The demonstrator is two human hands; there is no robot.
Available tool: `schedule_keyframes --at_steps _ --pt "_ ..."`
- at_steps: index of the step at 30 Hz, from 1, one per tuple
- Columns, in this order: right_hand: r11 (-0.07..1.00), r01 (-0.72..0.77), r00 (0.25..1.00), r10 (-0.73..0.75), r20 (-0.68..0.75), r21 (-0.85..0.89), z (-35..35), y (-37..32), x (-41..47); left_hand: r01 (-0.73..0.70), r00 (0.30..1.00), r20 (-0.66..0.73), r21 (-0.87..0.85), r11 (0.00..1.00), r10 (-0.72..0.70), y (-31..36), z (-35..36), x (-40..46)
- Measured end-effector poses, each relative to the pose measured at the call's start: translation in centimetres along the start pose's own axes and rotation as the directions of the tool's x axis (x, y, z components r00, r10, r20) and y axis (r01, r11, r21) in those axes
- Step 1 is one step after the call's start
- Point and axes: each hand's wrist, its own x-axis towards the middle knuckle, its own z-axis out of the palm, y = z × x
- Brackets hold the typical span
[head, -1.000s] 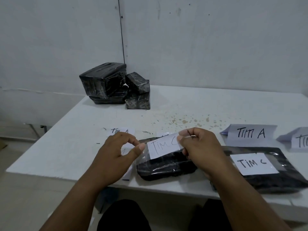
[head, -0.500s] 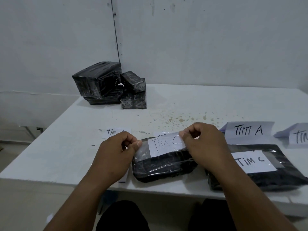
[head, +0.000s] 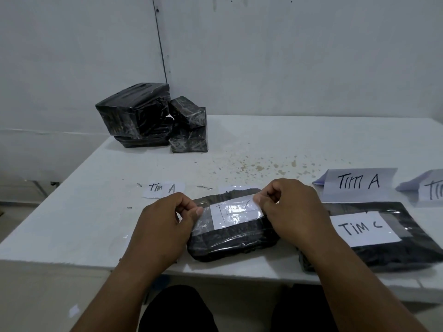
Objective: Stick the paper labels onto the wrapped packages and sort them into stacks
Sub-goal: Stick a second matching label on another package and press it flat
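A small black wrapped package [head: 230,243] lies near the table's front edge. A white paper label [head: 236,213] under clear tape lies on its top. My left hand [head: 163,226] pinches the tape's left end and my right hand [head: 292,212] pinches its right end, both down at the package. To the right lies a larger black package [head: 407,250] with a "TIM C" label [head: 364,228] stuck on it.
Several unlabelled black packages [head: 148,118] are piled at the table's far left. A loose "TIM A" slip [head: 163,189] lies behind my left hand. Folded signs "TIM A" [head: 357,183] and another cut off [head: 431,190] stand at the right. The white table [head: 72,224] ends just below my wrists.
Both hands have lowered the taped label from above the small package onto its top. The label now lies flat on the wrap.
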Motion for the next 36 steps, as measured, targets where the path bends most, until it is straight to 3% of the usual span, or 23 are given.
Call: schedule_keyframes --at_steps 19,36 --pt "0.994 0.008 0.998 -0.002 0.066 -0.105 0.27 0.06 0.20 0.044 0.999 0.009 -0.004 0.999 -0.044 -0.42 -0.34 0.25" --pt "0.995 0.031 0.998 -0.026 0.057 -0.098 0.31 0.29 -0.13 0.056 0.998 0.038 0.089 0.994 -0.059 0.24 -0.91 0.09"
